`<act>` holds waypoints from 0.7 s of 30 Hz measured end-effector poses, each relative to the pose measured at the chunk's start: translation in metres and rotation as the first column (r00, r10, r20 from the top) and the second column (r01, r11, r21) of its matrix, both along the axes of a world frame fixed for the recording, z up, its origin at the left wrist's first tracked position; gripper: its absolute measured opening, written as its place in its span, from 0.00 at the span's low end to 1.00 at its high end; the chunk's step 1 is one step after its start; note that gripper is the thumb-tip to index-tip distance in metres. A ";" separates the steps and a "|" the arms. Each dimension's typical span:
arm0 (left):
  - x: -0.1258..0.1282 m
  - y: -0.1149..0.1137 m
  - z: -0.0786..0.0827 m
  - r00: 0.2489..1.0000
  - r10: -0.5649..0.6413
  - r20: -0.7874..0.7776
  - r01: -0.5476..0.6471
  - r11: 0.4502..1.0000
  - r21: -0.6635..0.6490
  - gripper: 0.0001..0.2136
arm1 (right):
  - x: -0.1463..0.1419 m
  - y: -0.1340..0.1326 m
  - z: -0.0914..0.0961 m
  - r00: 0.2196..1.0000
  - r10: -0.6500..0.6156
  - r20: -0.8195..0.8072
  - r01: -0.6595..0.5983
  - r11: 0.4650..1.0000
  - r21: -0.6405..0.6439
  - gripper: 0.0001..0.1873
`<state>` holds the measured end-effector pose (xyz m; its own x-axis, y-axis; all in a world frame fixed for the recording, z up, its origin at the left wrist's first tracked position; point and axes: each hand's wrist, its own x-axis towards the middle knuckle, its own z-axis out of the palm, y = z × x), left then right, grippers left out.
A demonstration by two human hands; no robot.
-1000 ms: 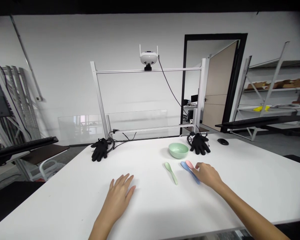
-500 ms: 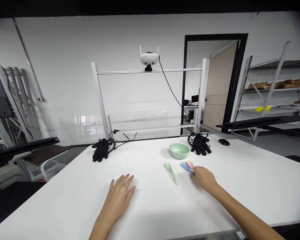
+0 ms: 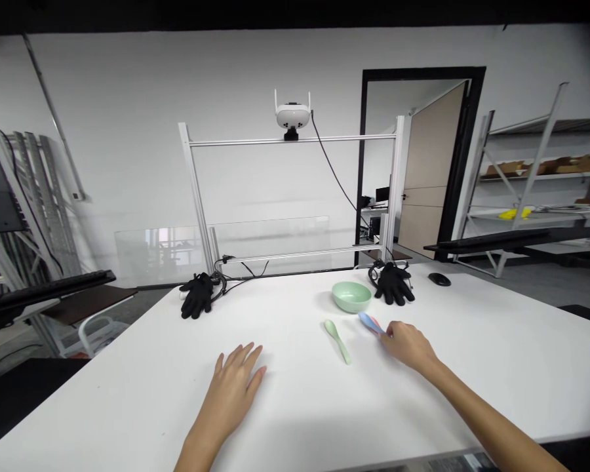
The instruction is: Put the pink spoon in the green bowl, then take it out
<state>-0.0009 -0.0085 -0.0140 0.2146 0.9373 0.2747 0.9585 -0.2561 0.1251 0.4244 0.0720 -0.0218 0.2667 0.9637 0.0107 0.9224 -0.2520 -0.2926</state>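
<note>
Two hands are positioned over a white table (image 3: 103, 400). The left hand (image 3: 233, 387) lies flat and open, holding nothing. The right hand (image 3: 408, 345) has its fingers (image 3: 388, 332) on a blue spoon (image 3: 367, 320), with a pink spoon (image 3: 375, 322) mostly hidden beside it; closure of the grip cannot be determined. A mint-green spoon (image 3: 337, 341) lies just left, below a mint-green bowl (image 3: 351, 296).

On white rectangular desk (image 3: 472, 367): green round bowl (image 3: 351, 296)
Left of bowl: black cloth glove (image 3: 197, 295)
Right of bowl: second black cloth glove (image 3: 393, 284)
Before bowl: green plastic spoon (image 3: 337, 341), blue plastic spoon (image 3: 368, 322)
</note>
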 end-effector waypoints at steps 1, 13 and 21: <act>0.000 0.000 0.000 1.000 0.001 0.000 -0.001 1.000 0.001 0.24 | 0.006 0.001 0.003 1.000 -0.017 0.001 0.017 1.000 0.003 0.15; 0.002 0.001 0.002 1.000 0.001 -0.005 -0.001 1.000 -0.012 0.25 | 0.061 0.022 -0.020 0.985 -0.154 0.075 0.156 0.988 -0.017 0.15; 0.001 0.003 -0.001 1.000 -0.001 -0.002 0.001 1.000 0.006 0.24 | 0.067 0.024 -0.027 0.985 -0.156 0.071 0.157 0.988 -0.013 0.14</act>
<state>0.0000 -0.0060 -0.0151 0.2158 0.9353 0.2803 0.9586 -0.2576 0.1214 0.4910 0.0956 -0.0489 0.4132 0.9105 0.0169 0.8891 -0.3994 -0.2235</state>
